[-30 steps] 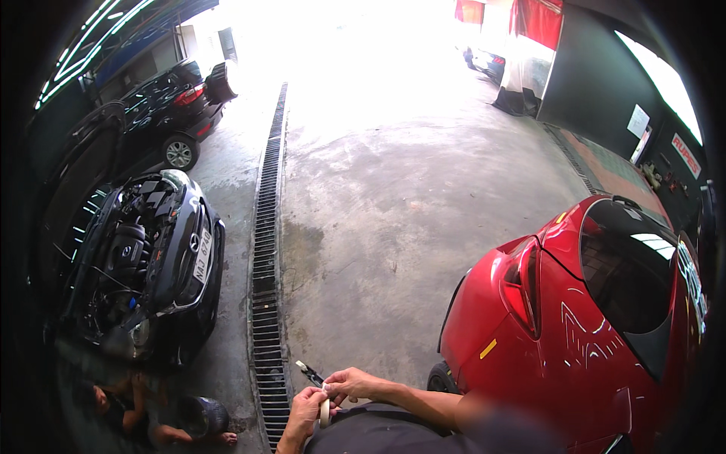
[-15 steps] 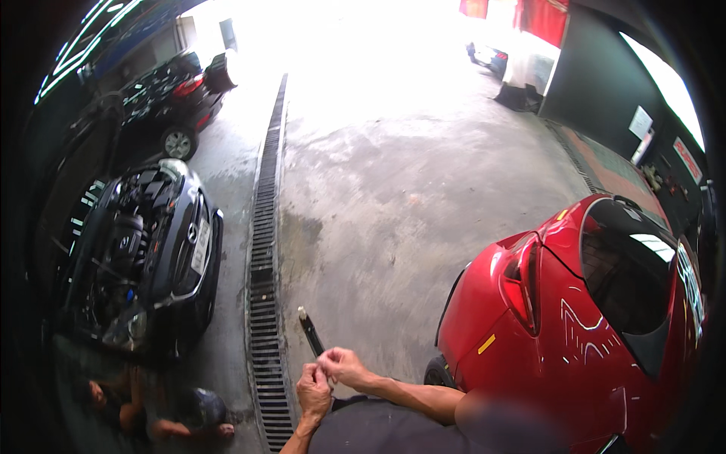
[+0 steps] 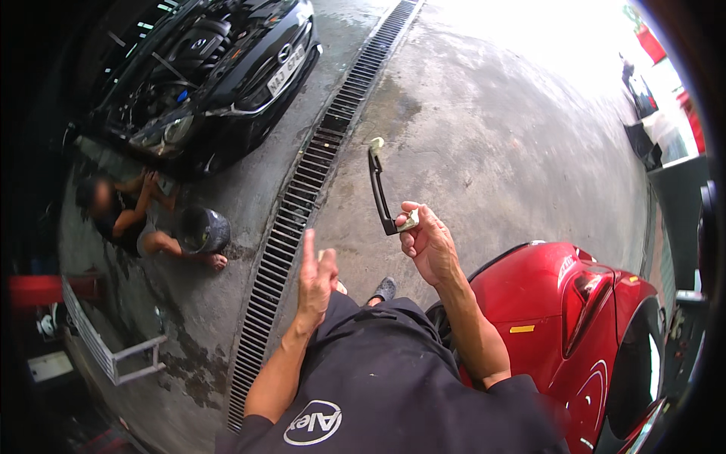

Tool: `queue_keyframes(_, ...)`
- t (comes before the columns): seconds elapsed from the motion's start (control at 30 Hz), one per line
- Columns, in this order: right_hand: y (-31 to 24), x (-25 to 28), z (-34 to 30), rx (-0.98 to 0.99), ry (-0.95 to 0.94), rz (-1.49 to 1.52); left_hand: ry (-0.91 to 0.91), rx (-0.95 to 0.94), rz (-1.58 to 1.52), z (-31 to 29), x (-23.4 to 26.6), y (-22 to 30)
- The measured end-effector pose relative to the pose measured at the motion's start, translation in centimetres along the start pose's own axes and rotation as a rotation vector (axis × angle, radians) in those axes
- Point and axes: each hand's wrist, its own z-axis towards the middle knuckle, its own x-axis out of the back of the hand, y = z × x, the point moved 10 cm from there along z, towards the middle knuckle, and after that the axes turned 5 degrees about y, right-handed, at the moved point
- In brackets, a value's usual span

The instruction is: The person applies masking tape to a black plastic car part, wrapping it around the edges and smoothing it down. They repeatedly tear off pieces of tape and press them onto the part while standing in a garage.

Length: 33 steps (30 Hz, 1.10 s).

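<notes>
A slim black car door handle (image 3: 378, 189) stands nearly upright over the concrete floor, with a pale, whitish piece at each end. My right hand (image 3: 429, 238) pinches the whitish piece at its lower end between thumb and fingers, and the rest of the bar sticks up free. To the left and a little lower, my left hand (image 3: 316, 280) is apart from the handle. Its index finger points up and the thumb stands away from it, with nothing seen in its grasp.
A red car (image 3: 529, 303) is close on my right. Along my left runs a floor drain grate (image 3: 302, 185). Beyond it are a black car (image 3: 249, 98) with its engine bay exposed, a crouching person (image 3: 128, 216), a dark bucket (image 3: 204, 231) and a silver metal frame (image 3: 113, 352).
My hands were together at the handle's near end; now the left has let go and moved left, while the right holds the handle up. The view has turned and tilted down.
</notes>
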Motion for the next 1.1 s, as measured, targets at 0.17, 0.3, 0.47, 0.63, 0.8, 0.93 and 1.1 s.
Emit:
queue_keyframes(0.17, 3.5, -4.5, 3.2, 0.016, 0.019, -0.125, -0.207, 0.241, -0.249, 5.5, -1.1, -1.4)
queue_keyframes(0.3, 6.5, -8.9, 5.2, -0.022, 0.009, -0.143, -0.279, 0.132, -0.374, 7.7, 0.0, 2.0)
queue_keyframes(0.47, 8.5, -13.0, 6.7, 0.137, 0.172, -0.482, -0.213, 0.047, -0.279, 9.6, 3.5, 5.4)
queue_keyframes(0.63, 6.1, -15.6, 7.1, 0.603, 0.252, -1.15, -0.203, -0.042, -0.266, 11.2, 4.7, 6.4)
queue_keyframes(0.8, 6.3, -13.4, 9.3, 0.508, 0.296, -0.908, -0.18, -0.164, -0.106, 12.9, 3.1, 9.1)
queue_keyframes(0.93, 7.0, -10.7, 12.4, 0.308, 0.307, -0.709, -0.107, -0.277, 0.063, 15.3, 1.3, 10.0)
queue_keyframes(1.1, 6.3, -6.8, 17.6, 0.043, 0.243, -0.477, -0.123, -0.267, 0.265, 19.3, -3.1, 12.0)
